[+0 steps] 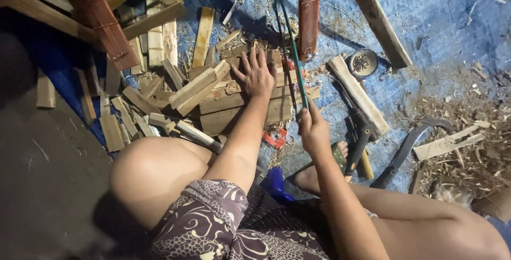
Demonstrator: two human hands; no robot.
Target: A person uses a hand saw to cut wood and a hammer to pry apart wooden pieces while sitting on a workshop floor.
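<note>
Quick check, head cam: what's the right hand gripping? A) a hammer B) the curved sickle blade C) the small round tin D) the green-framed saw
D: the right hand is closed on the handle end of the green-framed saw, whose frame runs up across the wood pieces that the left hand presses flat.

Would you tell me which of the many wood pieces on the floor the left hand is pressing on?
The left hand lies flat on the wide plank beside the green-framed saw; the other offcuts lie untouched.
</note>
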